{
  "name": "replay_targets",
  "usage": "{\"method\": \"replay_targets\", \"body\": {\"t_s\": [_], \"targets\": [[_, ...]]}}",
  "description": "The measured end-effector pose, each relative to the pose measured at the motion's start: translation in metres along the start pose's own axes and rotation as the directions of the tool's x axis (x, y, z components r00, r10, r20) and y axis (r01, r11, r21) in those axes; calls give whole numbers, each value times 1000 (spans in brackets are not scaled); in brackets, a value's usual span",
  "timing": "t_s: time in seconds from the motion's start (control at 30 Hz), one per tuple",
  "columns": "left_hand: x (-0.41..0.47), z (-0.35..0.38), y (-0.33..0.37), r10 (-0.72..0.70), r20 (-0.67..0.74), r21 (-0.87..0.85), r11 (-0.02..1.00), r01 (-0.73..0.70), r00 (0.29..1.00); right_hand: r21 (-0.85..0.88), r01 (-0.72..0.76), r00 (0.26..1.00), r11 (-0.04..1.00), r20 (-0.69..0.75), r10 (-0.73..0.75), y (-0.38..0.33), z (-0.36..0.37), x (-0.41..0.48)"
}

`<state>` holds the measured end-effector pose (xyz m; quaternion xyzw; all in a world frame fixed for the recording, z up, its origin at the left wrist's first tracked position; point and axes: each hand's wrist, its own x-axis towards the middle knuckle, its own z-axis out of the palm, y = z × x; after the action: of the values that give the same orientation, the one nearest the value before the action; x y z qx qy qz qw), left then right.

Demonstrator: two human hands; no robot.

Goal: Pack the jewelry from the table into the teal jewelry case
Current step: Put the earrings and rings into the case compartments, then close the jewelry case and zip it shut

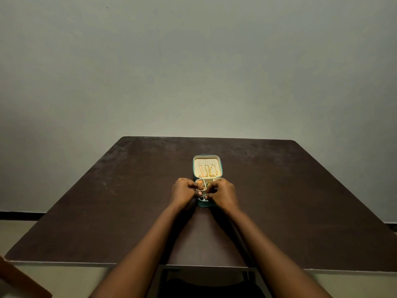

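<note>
The teal jewelry case point(203, 204) lies open in the middle of the dark table point(107, 190), its cream-lined lid point(217, 160) flat behind the base. Several gold chains point(208, 170) hang inside the lid. An orange piece point(200, 182) and a green piece point(207, 184) sit in the base's far compartments. My left hand point(184, 192) and my right hand point(222, 193) rest over the base, fingertips pinched together on a small silvery piece of jewelry point(203, 197) above the near compartment. The hands hide most of the base.
The table's back edge meets a plain grey wall point(193, 72). A brown wooden edge point(19, 280) shows at the bottom left corner. Below the table's near edge a dark frame point(206, 274) is visible.
</note>
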<state>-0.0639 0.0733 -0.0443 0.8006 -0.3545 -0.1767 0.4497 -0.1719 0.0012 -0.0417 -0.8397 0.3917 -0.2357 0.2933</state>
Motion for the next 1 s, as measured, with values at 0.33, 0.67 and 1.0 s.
{"method": "replay_targets", "body": {"t_s": [0.33,0.67,1.0], "targets": [[11,-8,4,-81,110,-344,932,114,991,332,-149,974,932,-115,196,15,-14,22],[73,14,-19,-248,48,-378,892,248,968,515,-333,913,789,-31,406,50,-12,77],[88,13,3,-310,179,-435,827,357,934,555,-389,912,735,123,390,39,-7,100]]}}
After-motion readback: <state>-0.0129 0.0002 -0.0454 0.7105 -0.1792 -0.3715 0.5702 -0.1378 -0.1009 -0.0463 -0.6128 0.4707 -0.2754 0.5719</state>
